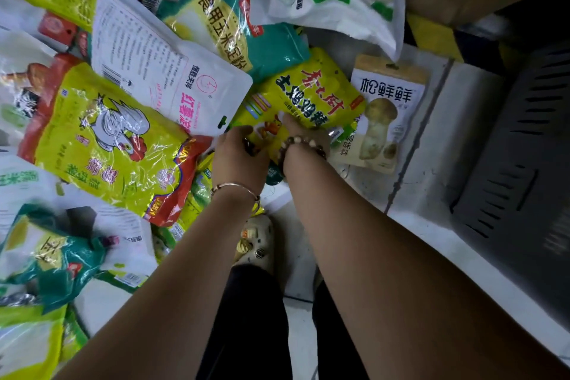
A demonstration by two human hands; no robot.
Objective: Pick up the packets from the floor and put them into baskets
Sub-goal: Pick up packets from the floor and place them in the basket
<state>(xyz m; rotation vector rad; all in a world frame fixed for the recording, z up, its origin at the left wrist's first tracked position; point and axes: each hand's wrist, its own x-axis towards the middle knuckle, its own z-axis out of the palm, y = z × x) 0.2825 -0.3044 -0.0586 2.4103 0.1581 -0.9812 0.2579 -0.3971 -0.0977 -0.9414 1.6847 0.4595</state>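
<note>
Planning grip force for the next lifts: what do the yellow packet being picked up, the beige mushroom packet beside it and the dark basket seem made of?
Yellow packet: thin plastic film, fairly glossy, with a soft sheen and creases.
Beige mushroom packet: matte, paper-like pouch, possibly laminated, showing no glare.
Dark basket: probably rigid moulded plastic, with slotted walls and a dull finish.

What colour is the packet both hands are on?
The packet is bright yellow with red and black lettering; the head view shows it best.
</note>
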